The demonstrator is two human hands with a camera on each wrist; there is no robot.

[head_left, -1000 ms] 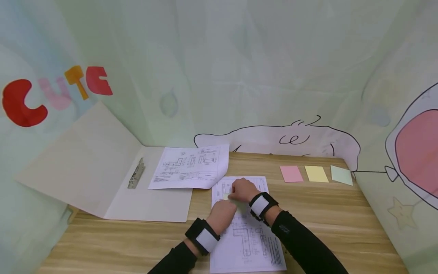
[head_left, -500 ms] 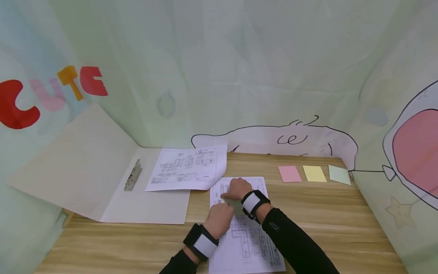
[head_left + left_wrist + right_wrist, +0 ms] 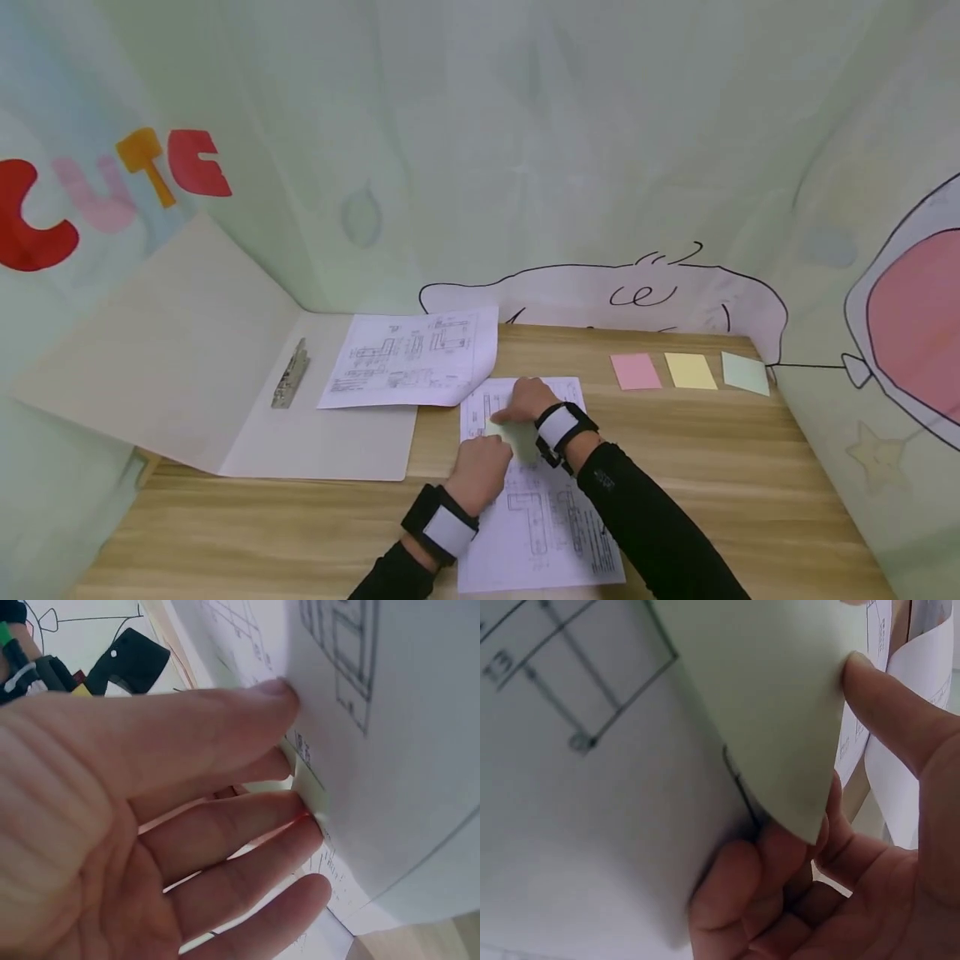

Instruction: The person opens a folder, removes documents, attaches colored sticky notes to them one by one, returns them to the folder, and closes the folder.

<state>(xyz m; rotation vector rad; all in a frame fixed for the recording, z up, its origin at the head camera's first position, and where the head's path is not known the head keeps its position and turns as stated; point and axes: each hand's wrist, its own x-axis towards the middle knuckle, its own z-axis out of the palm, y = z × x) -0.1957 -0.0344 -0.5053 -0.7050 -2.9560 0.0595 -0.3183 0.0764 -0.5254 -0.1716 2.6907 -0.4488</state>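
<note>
A pale green sticky note (image 3: 522,444) lies on a printed technical drawing (image 3: 540,550) in the middle of the table. My right hand (image 3: 531,400) is at the note's far edge. In the right wrist view its straight thumb (image 3: 889,697) touches the border of the note (image 3: 780,697), and the other fingers are curled near a raised corner against the sheet. At the note's left side is my left hand (image 3: 480,473). The left wrist view shows its thumb on the sheet (image 3: 405,817) and its fairly straight fingers (image 3: 240,870) touching around the note's edge.
Left of the sheet lies an open folder (image 3: 367,454) with a metal clip (image 3: 290,379) and another drawing (image 3: 408,358) on it. Pink (image 3: 636,371), yellow (image 3: 690,371) and light green (image 3: 746,377) sticky notes are in a row at the back right. A printed curtain stands behind.
My right thumb has slid left along the note's far edge, then slightly back. My left hand has drawn slightly toward me, and more of the note shows. The head view has shifted a little.
</note>
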